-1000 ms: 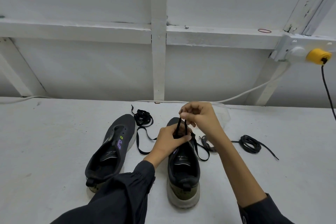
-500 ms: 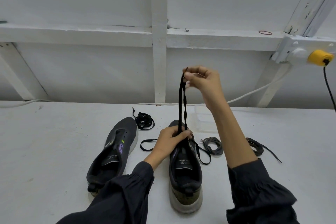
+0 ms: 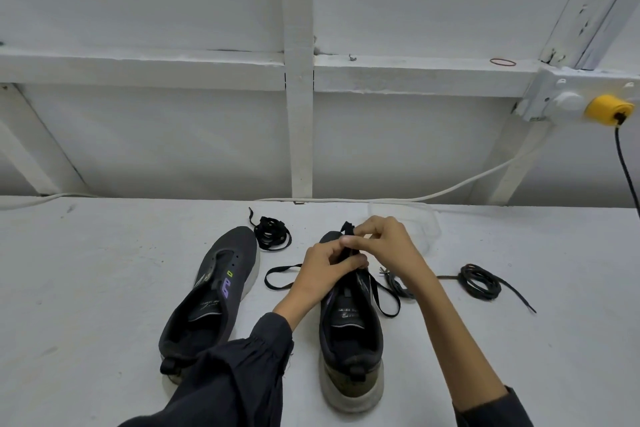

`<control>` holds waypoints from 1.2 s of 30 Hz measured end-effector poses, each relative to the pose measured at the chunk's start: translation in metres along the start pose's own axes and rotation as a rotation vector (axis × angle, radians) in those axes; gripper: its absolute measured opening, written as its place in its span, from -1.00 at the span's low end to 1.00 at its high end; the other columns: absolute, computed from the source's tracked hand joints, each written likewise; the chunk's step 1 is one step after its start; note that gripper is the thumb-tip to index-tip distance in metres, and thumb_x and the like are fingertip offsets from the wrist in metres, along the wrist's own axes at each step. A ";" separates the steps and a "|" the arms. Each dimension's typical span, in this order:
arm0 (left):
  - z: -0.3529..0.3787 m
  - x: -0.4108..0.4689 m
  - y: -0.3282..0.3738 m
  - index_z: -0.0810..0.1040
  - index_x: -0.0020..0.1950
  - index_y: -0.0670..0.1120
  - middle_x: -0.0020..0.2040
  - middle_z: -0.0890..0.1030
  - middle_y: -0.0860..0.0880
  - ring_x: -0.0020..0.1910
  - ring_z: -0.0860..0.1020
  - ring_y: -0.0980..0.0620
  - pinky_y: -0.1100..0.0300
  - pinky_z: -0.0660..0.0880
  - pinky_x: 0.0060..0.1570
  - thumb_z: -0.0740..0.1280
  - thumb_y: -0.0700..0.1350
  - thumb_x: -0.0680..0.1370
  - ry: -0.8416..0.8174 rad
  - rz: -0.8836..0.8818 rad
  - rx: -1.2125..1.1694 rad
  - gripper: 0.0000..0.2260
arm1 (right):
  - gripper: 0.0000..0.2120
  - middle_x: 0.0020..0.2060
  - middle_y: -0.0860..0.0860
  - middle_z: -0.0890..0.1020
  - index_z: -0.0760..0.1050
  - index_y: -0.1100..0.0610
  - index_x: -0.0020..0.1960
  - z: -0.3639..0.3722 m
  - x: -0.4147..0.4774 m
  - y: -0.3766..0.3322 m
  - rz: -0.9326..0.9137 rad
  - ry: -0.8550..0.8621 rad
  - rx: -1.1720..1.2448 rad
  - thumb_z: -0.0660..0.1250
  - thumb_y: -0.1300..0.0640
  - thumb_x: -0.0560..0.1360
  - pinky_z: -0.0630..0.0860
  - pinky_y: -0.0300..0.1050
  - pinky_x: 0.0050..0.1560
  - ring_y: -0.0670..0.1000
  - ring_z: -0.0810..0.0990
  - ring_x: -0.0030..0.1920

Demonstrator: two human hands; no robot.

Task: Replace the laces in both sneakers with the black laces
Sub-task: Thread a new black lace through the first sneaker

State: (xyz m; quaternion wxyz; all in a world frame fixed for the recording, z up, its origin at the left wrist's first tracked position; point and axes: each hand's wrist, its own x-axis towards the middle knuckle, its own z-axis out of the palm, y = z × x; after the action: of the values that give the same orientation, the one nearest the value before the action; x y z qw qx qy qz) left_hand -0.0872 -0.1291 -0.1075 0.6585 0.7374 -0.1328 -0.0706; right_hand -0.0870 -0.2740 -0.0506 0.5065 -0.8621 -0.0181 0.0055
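Observation:
Two dark grey sneakers stand on the white table, toes pointing away from me. The left sneaker (image 3: 214, 291) has no lace. Both my hands are over the toe end of the right sneaker (image 3: 349, 333). My left hand (image 3: 325, 267) grips the sneaker's front and the flat black lace (image 3: 384, 302) there. My right hand (image 3: 384, 243) pinches the lace's ends just above the eyelets. Loops of this lace trail on the table to either side of the sneaker. A second black lace (image 3: 272, 234), bundled, lies beyond the left sneaker.
A coiled dark lace (image 3: 479, 281) and another loose lace (image 3: 398, 286) lie on the table to the right. A clear plastic box (image 3: 415, 218) stands behind my hands. A white cable (image 3: 450, 189) runs along the wall, and a yellow plug (image 3: 604, 107) sits at the upper right.
My right hand had pulled the lace high above the sneaker and has now come back down to the eyelets, beside my left hand.

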 end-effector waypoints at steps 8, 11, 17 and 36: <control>0.003 -0.004 -0.008 0.65 -0.06 0.01 -0.14 0.71 0.03 -0.12 0.66 0.13 0.34 0.51 -0.05 0.50 -0.25 0.43 0.016 0.020 -0.005 -0.81 | -0.75 -0.41 -0.06 0.55 0.54 0.02 -0.40 0.006 0.003 -0.004 -0.054 0.127 0.082 0.57 0.17 0.34 0.43 -0.10 -0.31 -0.02 0.51 -0.37; 0.001 -0.003 -0.010 0.65 -0.02 -0.05 -0.09 0.71 -0.04 -0.08 0.67 0.06 0.31 0.52 0.00 0.50 -0.24 0.44 0.012 0.015 -0.028 -0.83 | -0.77 -0.44 0.06 0.52 0.57 0.13 -0.40 -0.001 0.006 -0.017 -0.102 0.111 0.213 0.51 0.30 0.38 0.34 -0.21 -0.47 -0.02 0.48 -0.48; 0.001 -0.004 -0.013 0.65 0.01 -0.13 -0.10 0.71 -0.03 -0.08 0.67 0.06 0.31 0.53 0.01 0.50 -0.25 0.44 0.004 -0.006 -0.036 -0.84 | -0.82 -0.40 0.17 0.50 0.53 0.54 -0.18 -0.031 0.028 -0.070 -0.237 0.222 0.522 0.42 0.38 0.44 0.38 -0.26 -0.50 -0.05 0.45 -0.55; 0.002 -0.003 -0.009 0.68 -0.01 -0.10 -0.14 0.72 -0.02 -0.07 0.68 0.07 0.23 0.55 0.06 0.36 -0.09 0.58 0.030 -0.021 0.001 -0.86 | -0.62 -0.42 0.03 0.56 0.66 0.26 -0.12 -0.008 0.013 0.003 0.119 -0.278 -0.082 0.44 -0.10 0.47 0.33 -0.33 -0.40 -0.08 0.49 -0.37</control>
State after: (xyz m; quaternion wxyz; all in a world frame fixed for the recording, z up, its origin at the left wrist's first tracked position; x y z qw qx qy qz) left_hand -0.0893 -0.1292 -0.1164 0.6592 0.7402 -0.1152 -0.0665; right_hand -0.0740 -0.2823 -0.0491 0.4620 -0.8726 -0.0374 0.1540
